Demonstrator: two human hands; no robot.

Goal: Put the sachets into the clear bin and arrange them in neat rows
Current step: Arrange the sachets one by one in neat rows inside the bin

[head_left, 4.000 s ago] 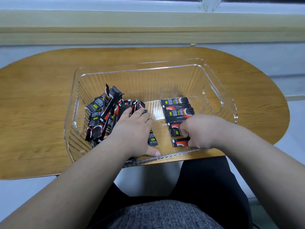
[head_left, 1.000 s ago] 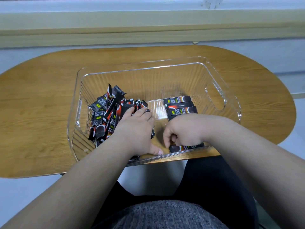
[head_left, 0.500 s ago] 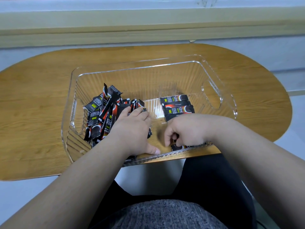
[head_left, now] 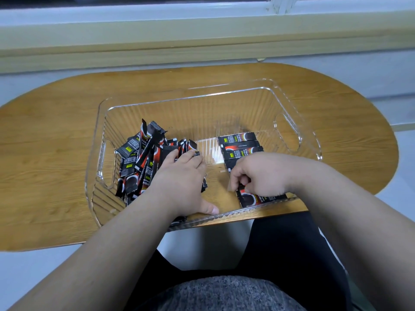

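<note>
A rounded wooden surface [head_left: 56, 153] carries the clear bin [head_left: 190, 115] at its middle, the bin's near wall overhanging the surface's 6 o'clock edge. Inside, at the bin's 9 o'clock side, a loose heap of black-and-red sachets [head_left: 139, 162] lies jumbled, some standing on end. The left grip [head_left: 182, 182] lies flat on that heap, fingers straight and apart, thumb stretched along the near wall. The right grip [head_left: 262, 173] sits at 4 o'clock with fingers curled over a row of sachets [head_left: 240, 145] laid side by side; whether it pinches the nearest sachet [head_left: 253, 198], at 5 o'clock against the near wall, I cannot tell.
</note>
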